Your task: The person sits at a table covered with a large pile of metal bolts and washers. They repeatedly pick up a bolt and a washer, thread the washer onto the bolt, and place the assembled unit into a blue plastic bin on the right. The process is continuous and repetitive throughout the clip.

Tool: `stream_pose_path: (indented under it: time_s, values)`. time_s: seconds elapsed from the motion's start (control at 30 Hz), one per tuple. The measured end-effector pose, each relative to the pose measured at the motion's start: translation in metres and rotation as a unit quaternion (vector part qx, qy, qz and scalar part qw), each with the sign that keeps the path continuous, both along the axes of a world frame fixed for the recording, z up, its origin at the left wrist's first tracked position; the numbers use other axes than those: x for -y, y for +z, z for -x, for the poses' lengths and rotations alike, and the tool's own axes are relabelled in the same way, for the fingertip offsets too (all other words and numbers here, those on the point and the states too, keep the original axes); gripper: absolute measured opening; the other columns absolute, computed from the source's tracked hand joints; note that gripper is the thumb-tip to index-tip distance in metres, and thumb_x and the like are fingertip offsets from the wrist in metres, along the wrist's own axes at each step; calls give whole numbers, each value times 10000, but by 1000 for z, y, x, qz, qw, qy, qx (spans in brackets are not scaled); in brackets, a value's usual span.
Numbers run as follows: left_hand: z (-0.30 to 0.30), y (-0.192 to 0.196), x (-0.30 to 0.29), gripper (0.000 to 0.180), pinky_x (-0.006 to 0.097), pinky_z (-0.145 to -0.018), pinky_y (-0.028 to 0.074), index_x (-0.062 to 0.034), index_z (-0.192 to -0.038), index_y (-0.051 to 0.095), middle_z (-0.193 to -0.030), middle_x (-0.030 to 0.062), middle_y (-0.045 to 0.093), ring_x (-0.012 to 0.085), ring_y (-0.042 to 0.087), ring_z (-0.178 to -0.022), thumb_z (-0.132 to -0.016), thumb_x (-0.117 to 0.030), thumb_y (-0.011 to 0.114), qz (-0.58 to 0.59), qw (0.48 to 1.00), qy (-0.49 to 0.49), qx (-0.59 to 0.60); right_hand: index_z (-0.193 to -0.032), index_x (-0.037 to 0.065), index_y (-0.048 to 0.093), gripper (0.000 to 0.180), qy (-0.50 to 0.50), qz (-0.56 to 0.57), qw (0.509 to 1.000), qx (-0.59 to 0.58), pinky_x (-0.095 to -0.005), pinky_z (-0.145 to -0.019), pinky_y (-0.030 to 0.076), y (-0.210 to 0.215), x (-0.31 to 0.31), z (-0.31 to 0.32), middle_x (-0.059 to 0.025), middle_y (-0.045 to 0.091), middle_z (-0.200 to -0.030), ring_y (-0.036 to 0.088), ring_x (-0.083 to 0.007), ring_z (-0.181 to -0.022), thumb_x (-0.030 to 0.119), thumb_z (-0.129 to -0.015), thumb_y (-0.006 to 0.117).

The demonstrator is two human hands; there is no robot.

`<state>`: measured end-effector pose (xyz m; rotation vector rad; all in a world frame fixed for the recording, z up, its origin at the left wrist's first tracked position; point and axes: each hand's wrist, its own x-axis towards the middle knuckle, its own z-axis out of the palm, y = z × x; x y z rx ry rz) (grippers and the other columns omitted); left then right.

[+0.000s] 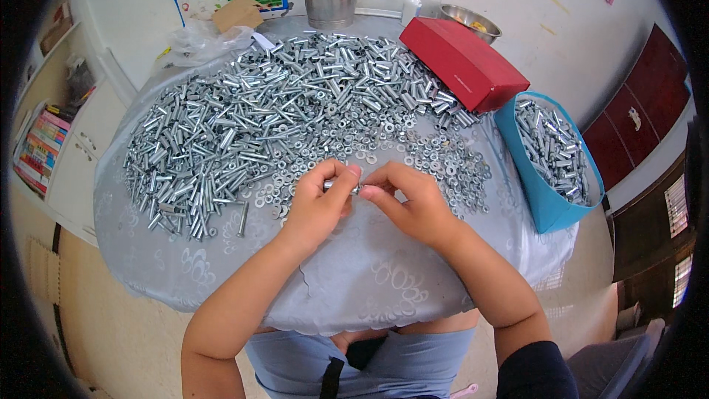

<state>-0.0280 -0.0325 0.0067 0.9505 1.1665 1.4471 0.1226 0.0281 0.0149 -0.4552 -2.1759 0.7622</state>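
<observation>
My left hand (314, 207) is closed around a short silver metal bolt (329, 185), held level just above the near side of the table. Thumb and fingertips of my right hand (413, 203) pinch together at the bolt's right end. Whatever small part they may hold there is hidden. Just beyond both hands lie loose washers and nuts (450, 166), spread toward the right. A big heap of silver bolts and metal sleeves (214, 133) covers the far and left parts of the table. One single bolt (243, 219) lies apart, left of my left hand.
The table wears a grey patterned cloth (177, 270). A red box (467, 63) lies at the back right, beside a blue bin (559, 210) full of assembled-looking bolts. Behind stand a steel pot (331, 0), a spray bottle (412, 7), a metal bowl (487, 28) and a plastic bag (203, 43).
</observation>
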Motion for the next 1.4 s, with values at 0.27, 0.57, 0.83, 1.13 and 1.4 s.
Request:
stream_pose_path:
  time_s: [0.27,0.57,0.83,1.13,1.4]
  values:
    - [-2,-5,-3,217,194,-410,279,-65,-712,479,-593,-39,438,22,386,-483,-854,-213,551,-2,1000,23,1,-815,29,583,278,15,31,993,111,-336,-523,418,4,2,-2,-111,546,-611,538,-255,-550,294,-860,512]
    - [-4,-3,1,228,182,-413,275,-53,-716,481,-602,-42,440,16,385,-493,-863,-216,541,-57,995,12,-79,-801,14,625,361,40,104,986,128,-335,-515,433,12,5,-4,-121,580,-631,538,-219,-523,356,-849,521]
    - [-8,2,5,234,182,-414,290,-52,-711,482,-604,-40,446,18,393,-487,-864,-220,540,-37,998,1,-43,-724,-3,595,355,43,99,986,124,-348,-493,418,4,0,-6,-131,549,-584,530,-253,-512,335,-825,561]
    - [-8,2,6,222,184,-408,275,-55,-720,482,-598,-36,445,15,380,-484,-870,-211,529,-55,997,9,-58,-675,30,548,353,58,193,976,83,-256,-471,374,3,1,-4,-44,472,-539,458,-85,-509,329,-860,529]
    - [-9,-2,3,205,184,-419,280,-54,-738,487,-596,-42,435,18,371,-487,-872,-203,525,-58,997,4,-54,-714,37,548,318,124,431,891,67,-212,-502,364,-3,-5,-5,7,494,-598,447,-52,-543,300,-885,501]
